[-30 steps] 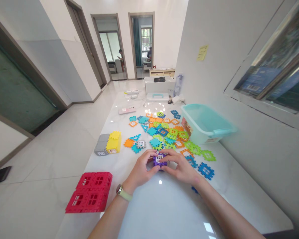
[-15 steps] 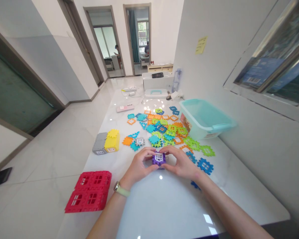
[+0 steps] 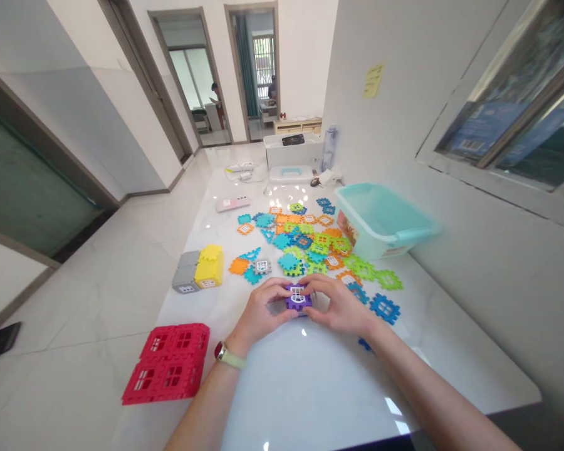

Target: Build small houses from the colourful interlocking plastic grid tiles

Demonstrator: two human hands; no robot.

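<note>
Between both hands is a purple interlocking building piece (image 3: 298,302) with a white window grid on its top face. My left hand (image 3: 267,310) pinches its left side, fingertips at the far edge and thumb at the near edge. On the opposite side my right hand (image 3: 333,307) is closed on it in the same way. The piece's underside is hidden. Just beyond the hands, a grey window tile (image 3: 262,267) and a heap of blue, green, orange and teal tiles (image 3: 305,241) lie on the white table (image 3: 286,388).
At the left stand a red block assembly (image 3: 169,363), a grey block (image 3: 186,272) and a yellow block (image 3: 209,267). A teal bin (image 3: 385,219) sits by the right wall. Farther back are a pink phone (image 3: 233,203), a lidded case (image 3: 290,175) and a white box (image 3: 294,150).
The hands stay on the purple piece in nearly the same pose, with its window face tipped slightly. The whole view has shifted a little.
</note>
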